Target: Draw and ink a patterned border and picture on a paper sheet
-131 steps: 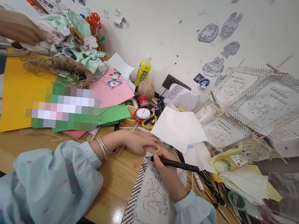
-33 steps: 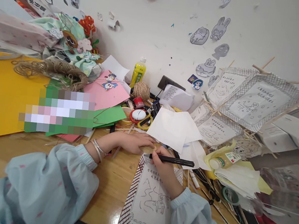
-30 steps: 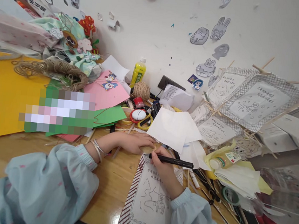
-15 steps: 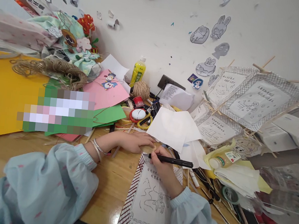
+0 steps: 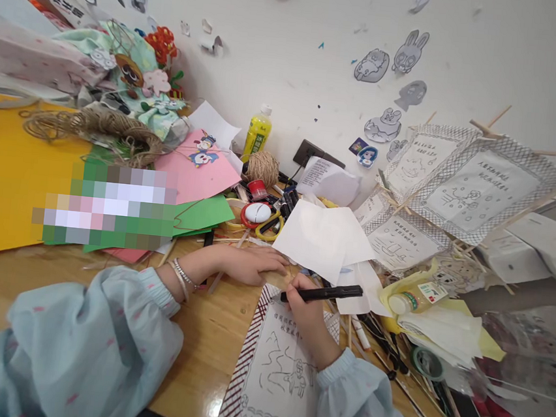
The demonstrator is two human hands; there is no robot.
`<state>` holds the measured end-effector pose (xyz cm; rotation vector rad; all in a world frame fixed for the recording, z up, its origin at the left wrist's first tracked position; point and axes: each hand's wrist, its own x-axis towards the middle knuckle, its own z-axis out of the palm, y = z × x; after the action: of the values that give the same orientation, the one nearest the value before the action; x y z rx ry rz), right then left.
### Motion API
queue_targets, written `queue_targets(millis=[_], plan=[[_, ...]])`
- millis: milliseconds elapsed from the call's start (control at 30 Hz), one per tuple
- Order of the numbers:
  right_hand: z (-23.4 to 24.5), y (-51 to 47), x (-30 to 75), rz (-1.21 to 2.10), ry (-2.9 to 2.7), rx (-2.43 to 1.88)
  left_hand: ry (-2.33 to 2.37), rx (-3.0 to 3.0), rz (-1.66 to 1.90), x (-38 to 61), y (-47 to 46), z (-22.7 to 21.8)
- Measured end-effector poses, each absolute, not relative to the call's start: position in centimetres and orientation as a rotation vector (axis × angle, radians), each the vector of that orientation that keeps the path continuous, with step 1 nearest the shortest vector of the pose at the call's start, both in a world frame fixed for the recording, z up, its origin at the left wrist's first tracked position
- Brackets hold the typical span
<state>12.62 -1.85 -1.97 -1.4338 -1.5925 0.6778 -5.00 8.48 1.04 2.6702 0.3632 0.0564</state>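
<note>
A black marker pen (image 5: 327, 292) is gripped in my right hand (image 5: 305, 308), its tip near the upper left corner of a paper sheet (image 5: 278, 372). The sheet bears a line drawing, handwritten characters and a hatched border; the left border has dark red stripes. My right forearm covers part of its right side. My left hand (image 5: 251, 264) lies flat on the wooden table (image 5: 200, 345) just beyond the sheet's top edge, fingers stretched to the right, holding nothing.
Blank white sheets (image 5: 322, 236) and scissors (image 5: 270, 225) lie beyond my hands. Coloured paper (image 5: 30, 178) and a twine coil (image 5: 93, 128) are at left. At right stand a stick-framed paper lantern (image 5: 477, 185), a glue bottle (image 5: 409, 302) and green tape (image 5: 427, 364). A yellow bottle (image 5: 257, 133) stands by the wall.
The marker's tip has come slightly down onto the sheet's corner, and its back end has tilted up. My right hand shifted a little; my left hand stays in place.
</note>
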Motion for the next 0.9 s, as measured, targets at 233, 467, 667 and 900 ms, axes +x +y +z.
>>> queue_targets(millis=[233,467,667,900], plan=[[-1.6,-2.1,12.6,0.734,-1.598,-1.375,0.333,2.640,0.089,-5.0,8.6,1.0],[-1.4,-2.1,12.6,0.721,-1.654,-1.390,0.382,2.621,0.017,-5.2,8.2,1.9],[-0.5,-2.5,12.3,0.708,-1.684,-1.404,0.388,2.606,0.031,-5.2,8.1,1.8],[-0.7,-2.4,12.3,0.744,-1.680,-1.378,0.383,2.606,0.027,-5.3,8.1,1.8]])
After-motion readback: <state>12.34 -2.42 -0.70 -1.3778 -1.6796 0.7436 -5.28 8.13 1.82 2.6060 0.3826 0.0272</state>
